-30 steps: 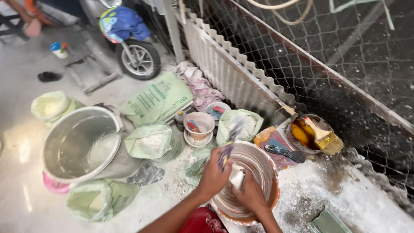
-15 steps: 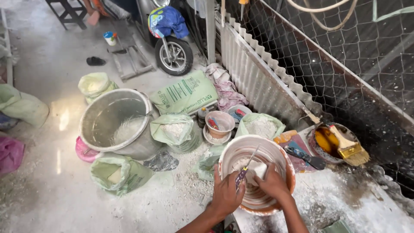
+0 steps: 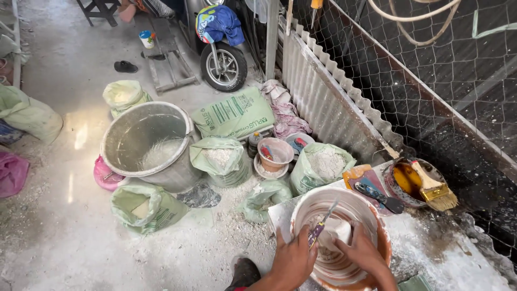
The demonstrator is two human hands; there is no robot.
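Head view: a round white-coated bowl (image 3: 340, 237) sits low and right of centre on a dusty white board (image 3: 431, 253). Inside it, the right hand (image 3: 362, 252) presses on a pale lump (image 3: 338, 228), fingers curled over it. The left hand (image 3: 293, 261) grips a thin purple-handled tool (image 3: 321, 226). Behind stand green powder sacks (image 3: 221, 159), a big metal tub (image 3: 146, 141) and a brush (image 3: 433, 186) in a tin.

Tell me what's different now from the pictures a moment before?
Mostly the view swung: the big metal tub, the green sacks and the round basin slid rightward and downward in the picture. The left hand keeps holding the thin purple-handled tool in the basin; the right hand stays beside the white lump. Nothing was picked up or let go. The brush still rests on its pot.
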